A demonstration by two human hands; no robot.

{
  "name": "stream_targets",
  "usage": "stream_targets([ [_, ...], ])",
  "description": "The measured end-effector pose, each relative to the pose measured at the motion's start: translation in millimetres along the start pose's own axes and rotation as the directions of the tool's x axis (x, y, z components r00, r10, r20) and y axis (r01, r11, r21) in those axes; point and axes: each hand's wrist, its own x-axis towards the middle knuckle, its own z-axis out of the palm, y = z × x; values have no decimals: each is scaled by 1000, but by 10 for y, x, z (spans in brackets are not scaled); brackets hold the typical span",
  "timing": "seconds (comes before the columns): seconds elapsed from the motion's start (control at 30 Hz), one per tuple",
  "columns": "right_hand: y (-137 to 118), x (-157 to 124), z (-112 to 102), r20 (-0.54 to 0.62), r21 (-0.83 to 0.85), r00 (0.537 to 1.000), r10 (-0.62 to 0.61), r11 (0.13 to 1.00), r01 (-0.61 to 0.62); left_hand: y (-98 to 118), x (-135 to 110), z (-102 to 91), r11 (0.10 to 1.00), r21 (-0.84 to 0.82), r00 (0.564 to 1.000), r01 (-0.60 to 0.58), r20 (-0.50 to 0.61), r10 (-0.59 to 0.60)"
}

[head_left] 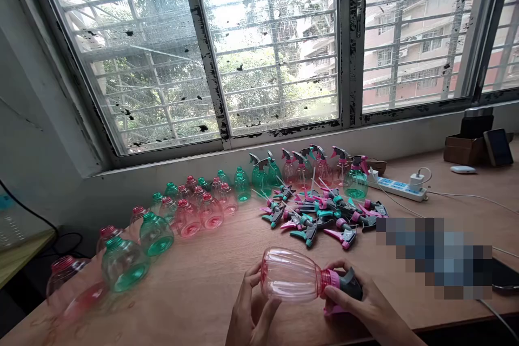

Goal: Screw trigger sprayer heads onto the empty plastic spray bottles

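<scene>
A clear pink spray bottle [292, 274] lies sideways between my hands above the front of the table. Its base rests in my left hand [253, 303], with the fingers behind and the thumb below in front. My right hand [359, 297] grips the neck end, where a black and pink trigger sprayer head [349, 283] sits on the bottle's mouth. Beyond my hands lies a heap of loose trigger sprayer heads [324, 211] in pink, teal and black.
Headless pink and green bottles [125, 265] stand along the left side. Bottles with sprayer heads [302, 173] line the wall under the window. At the right are a power strip [399, 188], cables, a brown box [462, 148] and a blurred-out patch beside a dark phone [505, 274].
</scene>
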Motion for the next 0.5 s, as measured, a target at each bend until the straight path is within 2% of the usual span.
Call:
stream_targets([
  [0.23,-15,3,18,-33,-17,999,-1,1000,0,57,13,5,999,22,999,-34,-10,34],
  [0.4,-1,-20,48,-84,-25,995,-46,999,44,21,-7,12,1000,-15,1000,-3,-1,3],
  [0.5,-21,-27,30,-42,-57,999,-28,998,25,1,-3,18,1000,-2,1000,-9,-2,9],
])
